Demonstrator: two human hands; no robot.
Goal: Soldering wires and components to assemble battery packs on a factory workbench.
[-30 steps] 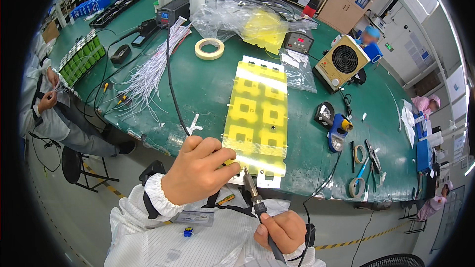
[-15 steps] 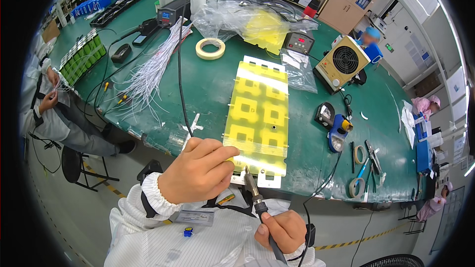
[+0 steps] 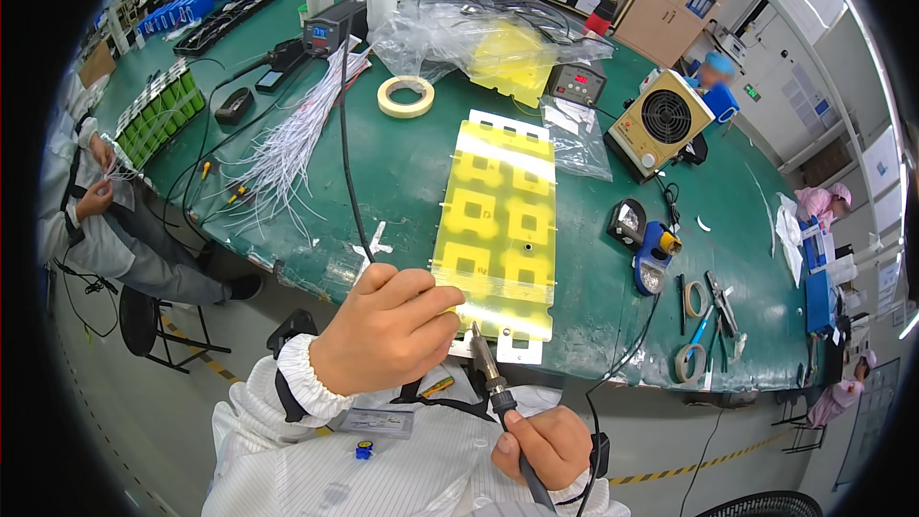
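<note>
A long metal plate covered in yellow tape (image 3: 498,220) lies on the green table (image 3: 402,172), its near end at the table's front edge. My left hand (image 3: 388,330) is closed at the plate's near left corner, fingertips pinched on something small that I cannot make out. My right hand (image 3: 541,445) grips a soldering iron (image 3: 490,385) by its black handle. The iron's tip points up toward the plate's near edge, just right of my left fingertips.
A bundle of white wires (image 3: 287,148), a tape roll (image 3: 404,96), a plastic bag with yellow parts (image 3: 488,43), a fan box (image 3: 661,124), a soldering stand (image 3: 654,258) and pliers (image 3: 718,302) sit on the table. A seated person (image 3: 91,201) works at the left.
My left hand has shifted slightly right along the plate's near edge, closer to the iron's tip. The right hand and iron have barely moved.
</note>
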